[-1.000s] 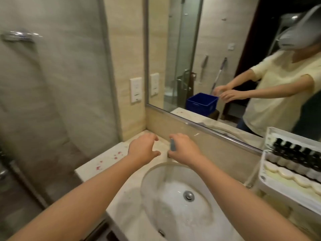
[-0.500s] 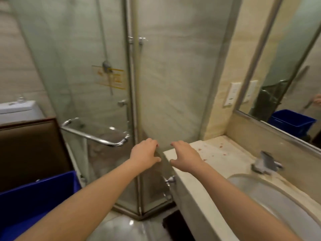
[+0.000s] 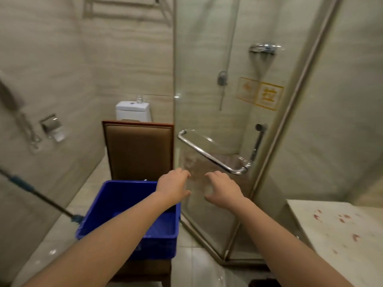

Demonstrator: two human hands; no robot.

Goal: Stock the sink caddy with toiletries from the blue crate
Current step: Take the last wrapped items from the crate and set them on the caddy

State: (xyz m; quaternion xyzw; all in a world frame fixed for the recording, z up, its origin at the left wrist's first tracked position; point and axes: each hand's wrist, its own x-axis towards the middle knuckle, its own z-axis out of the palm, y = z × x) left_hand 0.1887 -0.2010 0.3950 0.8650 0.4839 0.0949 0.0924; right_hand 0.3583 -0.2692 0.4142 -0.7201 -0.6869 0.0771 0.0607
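Note:
The blue crate (image 3: 116, 206) sits on the seat of a brown chair, low and left of centre; what shows of its inside looks bare, and my left forearm hides part of it. My left hand (image 3: 173, 187) hovers over the crate's far right corner, fingers loosely curled, holding nothing. My right hand (image 3: 222, 188) is held out beside it, to the right of the crate and in front of the glass shower door, also holding nothing. The sink caddy is out of view.
The brown chair's back (image 3: 138, 151) stands behind the crate, with a white toilet tank (image 3: 132, 110) beyond. A glass shower door with a chrome handle (image 3: 213, 157) is on the right. The marble counter corner (image 3: 335, 230) is at lower right. A blue mop handle (image 3: 35, 193) leans at left.
My view has swung left from the sink and mirror to the shower door, chair and crate. Both hands stayed outstretched and holding nothing, and now reach toward the crate.

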